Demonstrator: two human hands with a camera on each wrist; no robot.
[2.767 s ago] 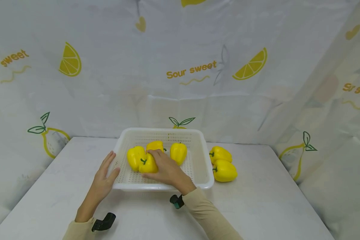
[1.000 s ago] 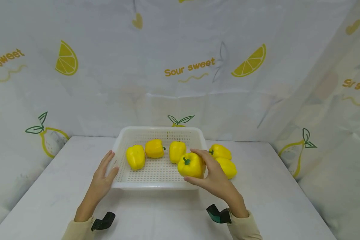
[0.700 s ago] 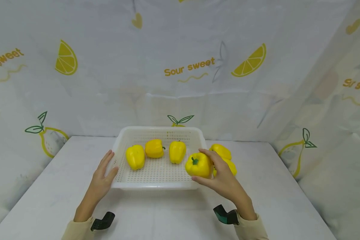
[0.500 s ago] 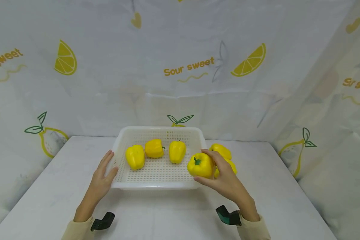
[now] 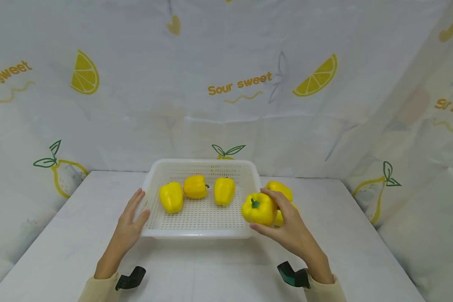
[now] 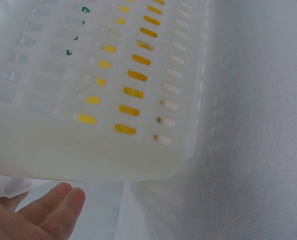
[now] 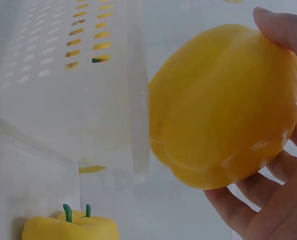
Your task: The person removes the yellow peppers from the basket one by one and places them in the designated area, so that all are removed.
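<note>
My right hand (image 5: 289, 222) grips a yellow bell pepper (image 5: 259, 209) with a green stem, thumb on one side and fingers on the other. In the head view the pepper overlaps the right front corner of a white plastic basket (image 5: 196, 233); the right wrist view shows the held pepper (image 7: 223, 105) beside the basket's rim. My left hand (image 5: 128, 224) rests against the basket's left side with its fingers extended. Inside the basket lie three yellow bell peppers, one at the left (image 5: 171, 197), one at the back (image 5: 195, 186) and one at the right (image 5: 224, 191).
Two more yellow bell peppers lie on the table right of the basket, the rear pepper (image 5: 279, 189) partly visible and the front one mostly hidden behind my right hand. A white cloth covers the table (image 5: 355, 251). A lemon-print curtain (image 5: 154, 100) stands behind.
My right hand has lifted a bell pepper from among those in the basket's left part and carried it right to the basket's right edge. My left hand has stayed in place.
</note>
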